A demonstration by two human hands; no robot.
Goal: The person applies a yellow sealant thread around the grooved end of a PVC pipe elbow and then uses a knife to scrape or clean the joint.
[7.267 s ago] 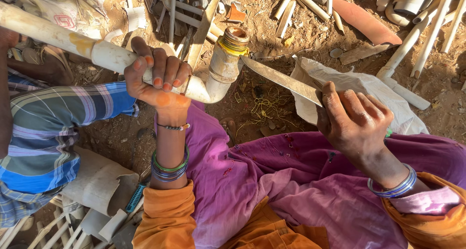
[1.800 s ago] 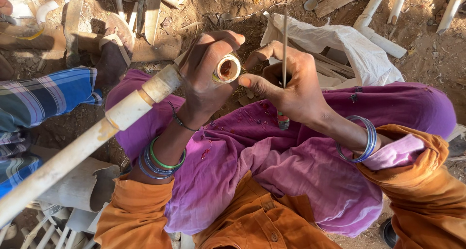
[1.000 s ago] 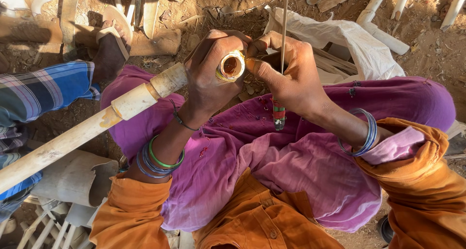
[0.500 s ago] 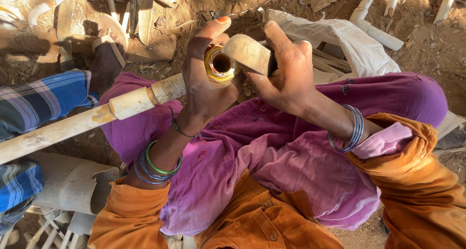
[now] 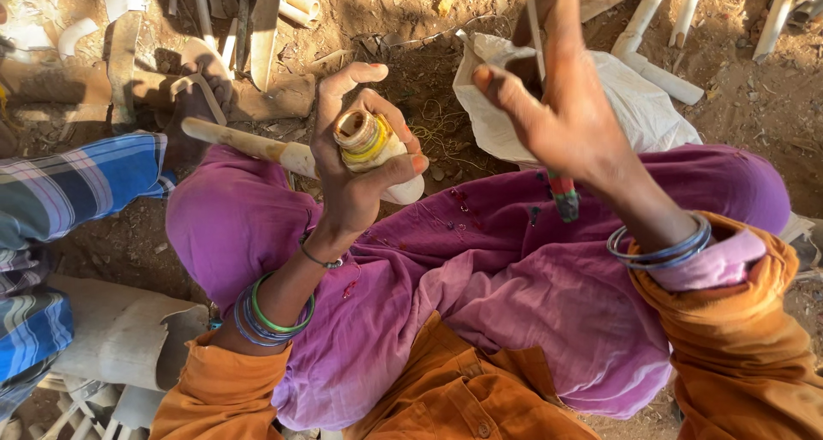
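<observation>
My left hand (image 5: pixel 356 183) grips a cream plastic pipe fitting (image 5: pixel 390 161) over my purple-clad lap. Its brass threaded mouth (image 5: pixel 354 129), ringed with yellow tape, faces up toward me. A cream pipe (image 5: pixel 249 144) runs from the fitting out to the left. My right hand (image 5: pixel 561 118) is raised to the right of the fitting, apart from it. It is closed on a thin metal blade (image 5: pixel 535 24) with a red and green handle end (image 5: pixel 563 195) hanging below the palm.
Another person in a blue checked garment (image 5: pixel 77 191) sits at the left, a sandalled foot (image 5: pixel 201 75) near the pipe. A white sack (image 5: pixel 639 110) lies on the dirt behind my right hand. Pipe offcuts (image 5: pixel 660 28) lie at the top; broken pipe (image 5: pixel 120 328) at lower left.
My right hand has come off the fitting and moved up and right with the blade. My left hand has turned the fitting, and the long pipe now points further away to the left.
</observation>
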